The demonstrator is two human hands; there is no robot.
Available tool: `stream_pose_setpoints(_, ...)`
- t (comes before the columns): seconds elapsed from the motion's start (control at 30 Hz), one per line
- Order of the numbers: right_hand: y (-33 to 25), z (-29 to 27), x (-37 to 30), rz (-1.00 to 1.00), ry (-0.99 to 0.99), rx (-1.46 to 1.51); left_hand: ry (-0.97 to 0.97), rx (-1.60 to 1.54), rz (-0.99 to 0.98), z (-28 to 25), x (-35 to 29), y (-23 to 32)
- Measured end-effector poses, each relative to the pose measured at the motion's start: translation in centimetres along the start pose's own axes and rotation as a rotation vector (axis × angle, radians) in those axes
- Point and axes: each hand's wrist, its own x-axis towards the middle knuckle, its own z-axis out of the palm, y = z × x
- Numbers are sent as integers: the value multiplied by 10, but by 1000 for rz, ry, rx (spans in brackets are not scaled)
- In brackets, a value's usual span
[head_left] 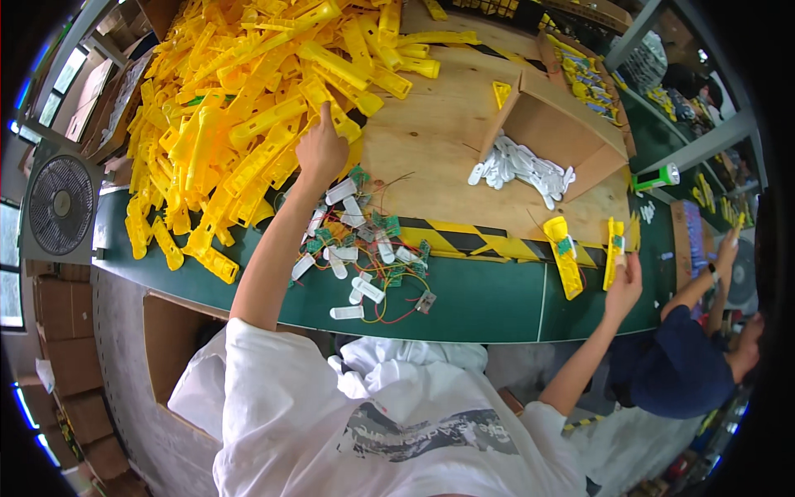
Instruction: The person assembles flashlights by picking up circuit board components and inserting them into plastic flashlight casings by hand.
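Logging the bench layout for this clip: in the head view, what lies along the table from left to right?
Grey box fan → heap of yellow plastic shells → left hand reaching into the heap → scatter of white plastic pieces and green wired circuit boards → open cardboard box of white plastic parts → right hand holding an upright yellow shell.

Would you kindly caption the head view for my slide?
Left hand reaches into a yellow plastic parts pile; right hand holds a yellow part.
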Motion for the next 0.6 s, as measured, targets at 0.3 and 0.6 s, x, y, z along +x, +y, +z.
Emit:
stream_pose_setpoints(0.3,-138,84,-134,-260,-340,72,469,-1157,57,-99,-81,-24)
stream_pose_setpoints(0.6,-179,138,-186,-346,-831,-5,309,-1953,-243,-124,-272,-76)
